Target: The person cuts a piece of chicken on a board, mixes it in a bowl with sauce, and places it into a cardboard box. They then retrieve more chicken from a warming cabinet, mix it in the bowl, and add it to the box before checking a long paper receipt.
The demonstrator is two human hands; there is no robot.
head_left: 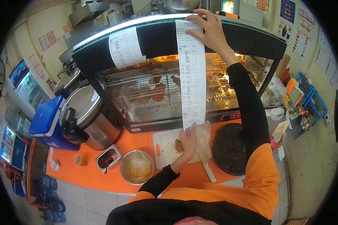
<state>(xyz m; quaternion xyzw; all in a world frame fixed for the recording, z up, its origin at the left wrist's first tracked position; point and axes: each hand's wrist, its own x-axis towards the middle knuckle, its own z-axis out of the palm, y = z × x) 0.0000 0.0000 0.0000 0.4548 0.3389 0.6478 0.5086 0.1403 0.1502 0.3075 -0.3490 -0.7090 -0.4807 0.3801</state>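
A long receipt (192,73) hangs down the front of the food warmer (176,71), which stands at the far side of the worktop (135,140). The right hand (210,30) presses its top end to the warmer's upper edge; the left hand (189,140) holds its bottom end above the cutting board (167,148). A second receipt (125,47) hangs to the left. A round tray (231,148) lies right of the board, a bowl (136,167) near left, and a rice cooker (86,116) far left.
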